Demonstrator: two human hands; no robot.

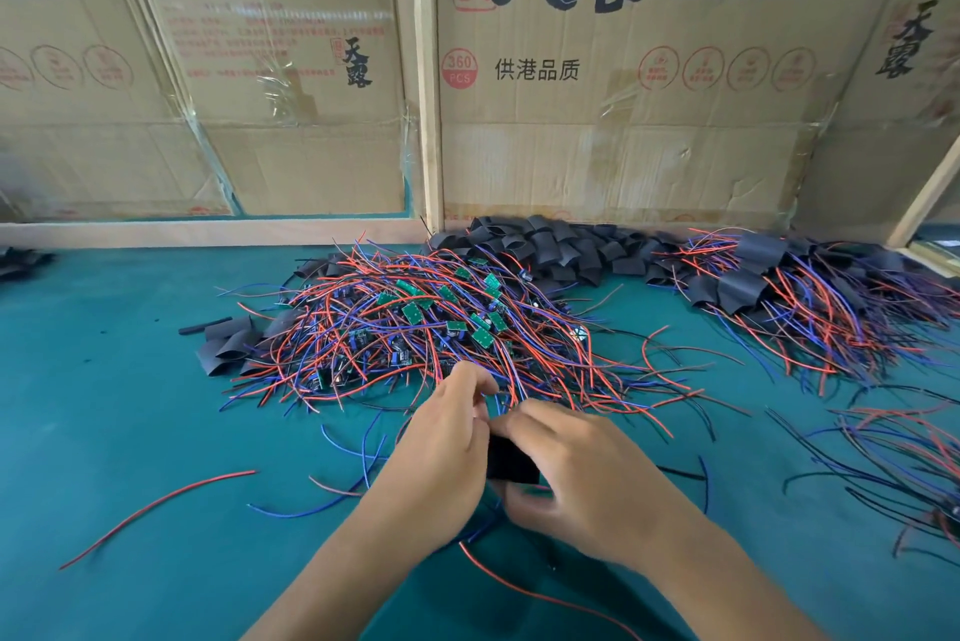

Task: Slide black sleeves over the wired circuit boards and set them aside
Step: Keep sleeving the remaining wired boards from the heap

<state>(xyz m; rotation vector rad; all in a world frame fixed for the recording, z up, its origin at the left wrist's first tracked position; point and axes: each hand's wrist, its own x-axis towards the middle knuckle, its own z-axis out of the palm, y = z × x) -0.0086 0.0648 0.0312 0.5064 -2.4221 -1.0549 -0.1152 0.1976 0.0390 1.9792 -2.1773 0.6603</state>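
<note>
I am looking down at both hands meeting low in the middle of the view, forearms angling in from the bottom edge. My right hand point(587, 474) is curling round a flat black sleeve of soft tubing point(511, 461), thumb underneath and fingers arching over its top edge, so the sleeve is being held just above the counter between the two hands. My left hand point(447, 437) is lying knuckles-up beside it, fingertips bunched together and pinching something at the sleeve's upper end; I cannot tell whether that is a board or only its wires, since the fingers are hiding it. Thin red and blue wires are trailing out from under both hands.

Just beyond the fingertips, a big tangled heap of red and blue wired green circuit boards point(421, 328) is spreading across the teal green counter point(130, 406). A few flat black sleeves point(228, 341) are lying against the heap's left edge. Behind it, along the back wall, a pile of loose black sleeves point(550, 245) is sitting, and to the right of that a mound of sleeved boards with wires point(789, 297) is fanning outward. Near the right edge, another bundle of dark and red wires point(893, 458) is lying well apart from my hands. A single loose red wire point(161, 510) is curving across the counter at left. Printed brown cardboard panels point(623, 94) in a pale wooden frame point(428, 68) are standing behind everything.
</note>
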